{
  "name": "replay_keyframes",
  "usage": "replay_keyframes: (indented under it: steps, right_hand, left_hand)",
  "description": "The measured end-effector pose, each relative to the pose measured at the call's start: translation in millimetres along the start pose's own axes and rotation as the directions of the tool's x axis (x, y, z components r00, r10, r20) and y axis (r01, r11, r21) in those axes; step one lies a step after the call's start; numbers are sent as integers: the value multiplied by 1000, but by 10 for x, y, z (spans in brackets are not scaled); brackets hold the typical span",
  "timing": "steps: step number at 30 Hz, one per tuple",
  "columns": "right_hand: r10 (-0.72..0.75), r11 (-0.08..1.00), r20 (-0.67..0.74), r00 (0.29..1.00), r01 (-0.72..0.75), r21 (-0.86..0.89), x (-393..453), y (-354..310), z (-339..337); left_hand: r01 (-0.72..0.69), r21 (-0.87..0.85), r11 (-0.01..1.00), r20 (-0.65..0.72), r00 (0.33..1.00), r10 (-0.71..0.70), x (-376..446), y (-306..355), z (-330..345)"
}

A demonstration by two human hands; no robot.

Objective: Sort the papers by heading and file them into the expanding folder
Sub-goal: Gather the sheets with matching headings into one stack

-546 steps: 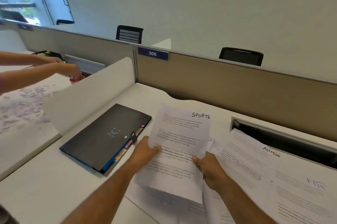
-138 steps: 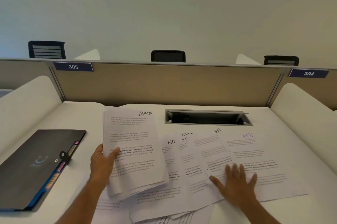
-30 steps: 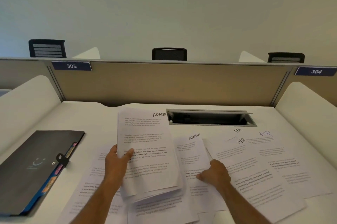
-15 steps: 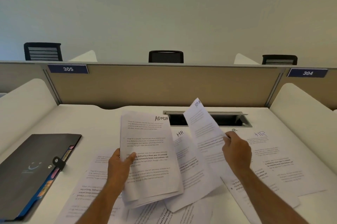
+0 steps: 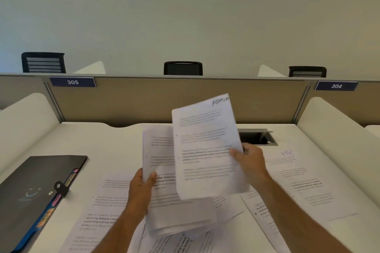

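Note:
My left hand [image 5: 141,189] grips a stack of printed papers [image 5: 160,160] by its left edge, held up above the desk. My right hand [image 5: 249,160] pinches a single sheet headed ADMIN [image 5: 207,145] by its right edge; that sheet hangs in the air, overlapping the front of the stack. More sheets lie spread on the desk, among them one headed HR [image 5: 296,174] at the right and others [image 5: 102,207] under my left arm. The black expanding folder [image 5: 35,189] lies shut at the left, coloured tabs showing along its right edge.
A tan partition [image 5: 144,100] with signs 305 and 304 closes the back of the white desk [image 5: 92,137]. White curved dividers [image 5: 24,117] stand at both sides. An open cable slot [image 5: 257,137] sits behind my right hand. Black chair backs show beyond the partition.
My right hand picked an ADMIN sheet off the desk, lifted it and swung it left over the stack in my left hand. The stack stayed about where it was.

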State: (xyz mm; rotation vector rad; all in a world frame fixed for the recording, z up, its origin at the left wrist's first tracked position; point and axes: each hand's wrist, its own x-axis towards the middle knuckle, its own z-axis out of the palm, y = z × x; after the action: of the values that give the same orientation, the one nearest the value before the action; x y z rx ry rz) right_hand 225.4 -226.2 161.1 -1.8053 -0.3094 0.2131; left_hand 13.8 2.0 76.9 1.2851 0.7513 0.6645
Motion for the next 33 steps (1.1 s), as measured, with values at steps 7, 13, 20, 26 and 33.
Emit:
replay_keyframes:
  steps: [7, 13, 20, 26, 33]
  right_hand:
    - [291, 916, 236, 927, -341, 211, -215, 397, 361]
    - [116, 991, 223, 968, -129, 44, -279, 338, 356]
    - [-115, 982, 100, 988, 98, 161, -304, 111, 383]
    - [-47, 991, 136, 990, 29, 134, -360, 208, 514]
    - [-39, 998, 4, 999, 38, 45, -281, 378, 509]
  left_hand:
    - [70, -78, 995, 118, 991, -61, -191, 48, 270]
    - [-82, 90, 993, 130, 989, 70, -259, 173, 312]
    - [-343, 212, 915, 159, 936, 314, -178, 369, 413]
    - [-330, 256, 909, 135, 943, 304, -147, 246, 466]
    - [-225, 642, 733, 256, 964, 72, -153, -78, 262]
